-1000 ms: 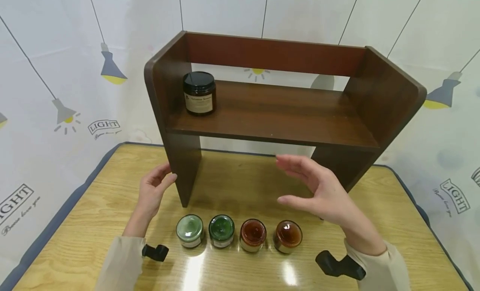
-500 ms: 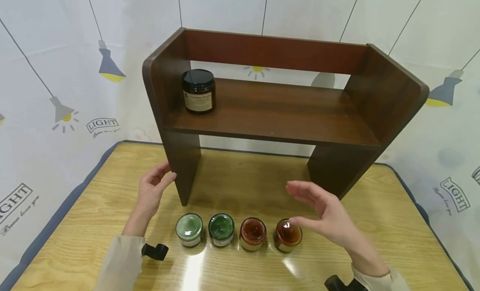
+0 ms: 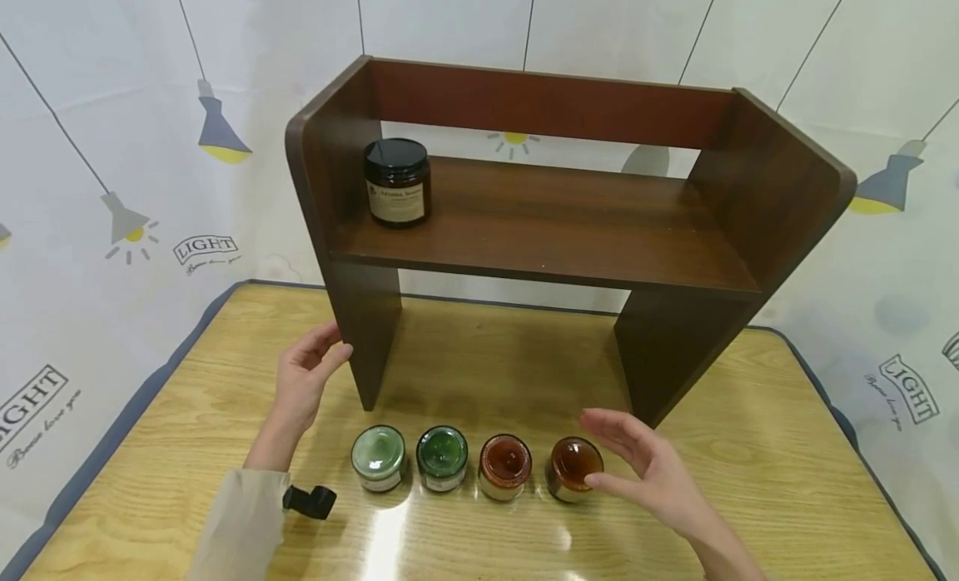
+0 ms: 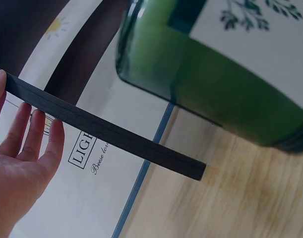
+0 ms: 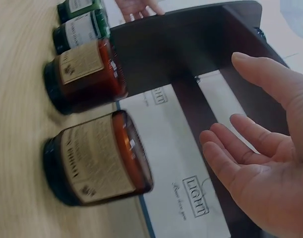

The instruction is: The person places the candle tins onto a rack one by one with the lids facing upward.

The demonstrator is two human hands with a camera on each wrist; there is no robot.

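A dark brown wooden shelf [image 3: 539, 223] stands on the table. My left hand [image 3: 307, 377] holds the front edge of its left side panel [image 4: 106, 129], thumb on one side and fingers on the other. In front of the shelf is a row of glass jars, dark ends down: pale green [image 3: 378, 456], dark green [image 3: 442, 456], red-brown [image 3: 505, 464] and amber [image 3: 574, 466]. My right hand [image 3: 652, 473] is beside the amber jar, thumb and fingers apart, thumb tip right at its rim in the head view. The right wrist view shows nothing within that hand [image 5: 270, 158].
A dark jar [image 3: 399, 186] with a black lid and cream label stands at the left end of the upper shelf board. The wooden table [image 3: 787, 481] has a blue edge at the back. A white cloth [image 3: 150, 181] printed with lamps hangs behind.
My right hand has come down and toward me, from in front of the shelf opening to the amber jar's right side. My left hand keeps its place on the panel.
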